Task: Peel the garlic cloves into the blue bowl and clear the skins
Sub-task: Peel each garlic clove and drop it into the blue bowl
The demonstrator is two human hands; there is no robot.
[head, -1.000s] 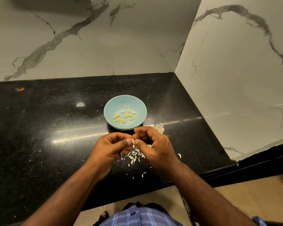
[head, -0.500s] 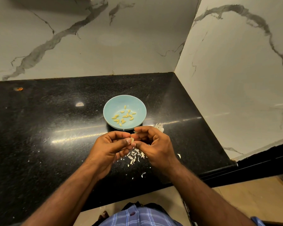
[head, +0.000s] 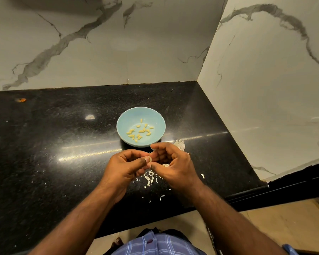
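Note:
A light blue bowl (head: 129, 119) stands on the black counter and holds several peeled yellowish garlic cloves (head: 139, 132). Just in front of it, my left hand (head: 124, 167) and my right hand (head: 173, 165) meet fingertip to fingertip above the counter. Between them they pinch one small pale garlic clove (head: 150, 159), mostly hidden by the thumbs. White garlic skins (head: 149, 178) lie scattered on the counter under my hands. The papery rest of the garlic bulb (head: 180, 143) peeks out behind my right hand.
The black granite counter (head: 53, 144) ends in a corner of marble walls at the back and right. A small orange spot (head: 21, 99) sits at the far left. The counter's front edge runs just below my forearms.
My hands stay in the same place with the clove; only the fingers have shifted slightly on it.

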